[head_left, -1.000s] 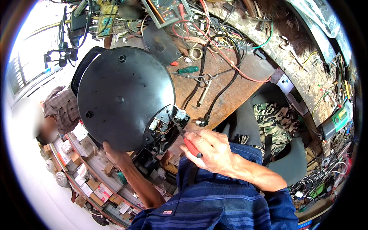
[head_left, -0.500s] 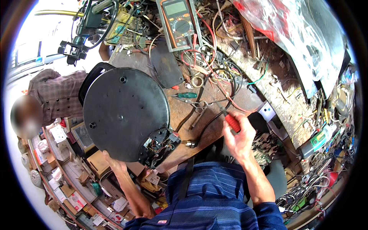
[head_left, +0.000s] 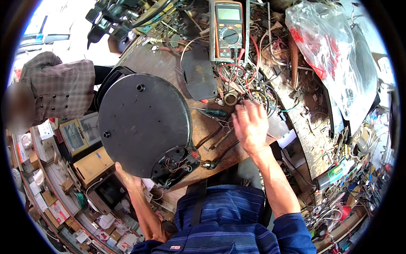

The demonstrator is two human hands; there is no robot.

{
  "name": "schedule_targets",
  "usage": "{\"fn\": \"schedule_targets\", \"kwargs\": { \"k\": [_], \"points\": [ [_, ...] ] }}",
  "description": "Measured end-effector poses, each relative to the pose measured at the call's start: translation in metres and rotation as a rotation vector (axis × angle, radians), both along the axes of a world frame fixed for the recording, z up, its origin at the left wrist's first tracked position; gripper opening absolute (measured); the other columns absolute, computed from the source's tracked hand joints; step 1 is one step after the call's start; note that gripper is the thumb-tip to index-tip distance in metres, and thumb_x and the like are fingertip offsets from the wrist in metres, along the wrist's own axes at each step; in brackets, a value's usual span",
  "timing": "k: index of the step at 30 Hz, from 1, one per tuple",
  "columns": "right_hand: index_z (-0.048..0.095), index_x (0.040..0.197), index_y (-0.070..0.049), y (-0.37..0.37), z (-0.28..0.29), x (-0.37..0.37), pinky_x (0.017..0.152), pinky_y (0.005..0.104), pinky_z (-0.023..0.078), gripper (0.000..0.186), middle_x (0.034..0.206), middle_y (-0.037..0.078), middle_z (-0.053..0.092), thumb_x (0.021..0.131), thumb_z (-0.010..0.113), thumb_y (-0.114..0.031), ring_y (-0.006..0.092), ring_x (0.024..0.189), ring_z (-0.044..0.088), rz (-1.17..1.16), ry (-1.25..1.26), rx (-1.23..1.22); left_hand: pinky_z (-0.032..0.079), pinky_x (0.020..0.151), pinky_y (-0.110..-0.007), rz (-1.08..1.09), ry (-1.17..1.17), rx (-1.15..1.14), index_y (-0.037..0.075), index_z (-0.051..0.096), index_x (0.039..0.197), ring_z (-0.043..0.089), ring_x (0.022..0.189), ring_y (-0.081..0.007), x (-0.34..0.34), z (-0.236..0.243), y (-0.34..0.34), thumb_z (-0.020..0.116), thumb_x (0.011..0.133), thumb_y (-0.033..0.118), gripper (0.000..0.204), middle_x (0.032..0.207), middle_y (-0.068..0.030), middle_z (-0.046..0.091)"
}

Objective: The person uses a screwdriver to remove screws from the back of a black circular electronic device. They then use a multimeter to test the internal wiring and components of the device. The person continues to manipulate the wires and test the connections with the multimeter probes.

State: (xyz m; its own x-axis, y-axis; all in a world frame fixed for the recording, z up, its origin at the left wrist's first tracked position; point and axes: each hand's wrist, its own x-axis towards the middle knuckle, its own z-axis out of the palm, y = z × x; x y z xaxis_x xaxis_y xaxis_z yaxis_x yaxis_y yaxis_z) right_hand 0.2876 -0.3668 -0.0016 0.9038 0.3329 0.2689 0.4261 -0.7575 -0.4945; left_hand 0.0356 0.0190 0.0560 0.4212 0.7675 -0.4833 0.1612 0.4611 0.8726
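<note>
A round black appliance base [head_left: 146, 122] lies underside up on the bench, with an open compartment of wires and small parts [head_left: 175, 163] at its near right edge. My left hand [head_left: 130, 182] grips its near left rim, thumb up along the edge; the other fingers are hidden underneath. Over the bench right of the base is my right hand [head_left: 251, 127], fingers pointing away and smeared by motion. Whether anything is in it does not show. Near its fingertips lie a green-handled screwdriver [head_left: 216, 112], scissors [head_left: 226, 127] and a dark power cord with a plug [head_left: 208, 164].
A multimeter [head_left: 230, 36] stands at the back, near a tape roll [head_left: 230, 98] and tangled wires. Clear plastic sheeting [head_left: 334, 59] covers something at the far right. Another person in a plaid shirt [head_left: 63, 86] is at the left, above shelves of boxes [head_left: 55, 199].
My right hand has reached farther over the bench toward the wires. The red-handled screwdriver it held is no longer visible. My left hand stays at the base's rim; the whole view has shifted.
</note>
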Motion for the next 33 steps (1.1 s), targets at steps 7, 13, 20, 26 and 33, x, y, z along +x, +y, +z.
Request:
{"fn": "schedule_targets", "kwargs": {
  "k": [7,13,20,26,33],
  "points": [
    [0.071,0.116,-0.003,0.035,-0.008,0.006,0.091,0.0501,0.051,0.031,0.12,0.019,0.061,0.086,0.069,-0.014,0.0381,0.107,0.059,0.213,0.112,-0.204,0.041,0.118,-0.05,0.022,0.04,0.006,0.005,0.043,0.156,0.05,0.14,-0.0334,-0.019,0.002,0.016,0.069,0.092,0.06,0.088,0.156,-0.0129,0.049],
    [0.07,0.106,-0.004,0.031,-0.016,0.003,0.085,0.05,0.053,0.028,0.115,0.019,0.063,0.079,0.075,-0.011,0.039,0.101,0.061,0.169,0.132,-0.041,0.046,0.11,-0.047,0.014,0.133,0.166,0.0,0.048,0.148,0.056,0.129,-0.0314,0.02,0.042,-0.012,0.061,0.098,0.055,0.076,0.143,-0.0142,0.057],
    [0.071,0.106,-0.006,0.032,-0.011,0.001,0.082,0.048,0.053,0.026,0.105,0.015,0.064,0.081,0.076,-0.011,0.0353,0.095,0.062,0.167,0.138,0.058,0.044,0.113,-0.049,0.064,0.155,0.094,0.003,0.047,0.151,0.054,0.134,-0.0327,0.031,0.05,-0.005,0.065,0.096,0.056,0.079,0.147,-0.014,0.055],
    [0.068,0.095,-0.001,0.042,-0.014,0.007,0.082,0.0448,0.052,0.015,0.099,0.015,0.062,0.082,0.067,-0.007,0.0329,0.098,0.061,0.273,0.12,-0.172,0.043,0.117,-0.048,0.01,0.115,0.085,0.005,0.045,0.154,0.05,0.14,-0.0317,0.017,0.033,0.02,0.067,0.096,0.056,0.081,0.154,-0.0128,0.051],
    [0.058,0.084,-0.003,0.012,-0.005,-0.005,0.071,0.0466,0.055,0.021,0.083,0.015,0.063,0.072,0.075,-0.005,0.0357,0.076,0.064,0.126,0.18,0.05,0.043,0.117,-0.048,0.036,0.144,0.081,0.005,0.044,0.155,0.05,0.14,-0.032,0.031,0.047,0.01,0.067,0.096,0.056,0.082,0.156,-0.0132,0.049]
  ]
}}
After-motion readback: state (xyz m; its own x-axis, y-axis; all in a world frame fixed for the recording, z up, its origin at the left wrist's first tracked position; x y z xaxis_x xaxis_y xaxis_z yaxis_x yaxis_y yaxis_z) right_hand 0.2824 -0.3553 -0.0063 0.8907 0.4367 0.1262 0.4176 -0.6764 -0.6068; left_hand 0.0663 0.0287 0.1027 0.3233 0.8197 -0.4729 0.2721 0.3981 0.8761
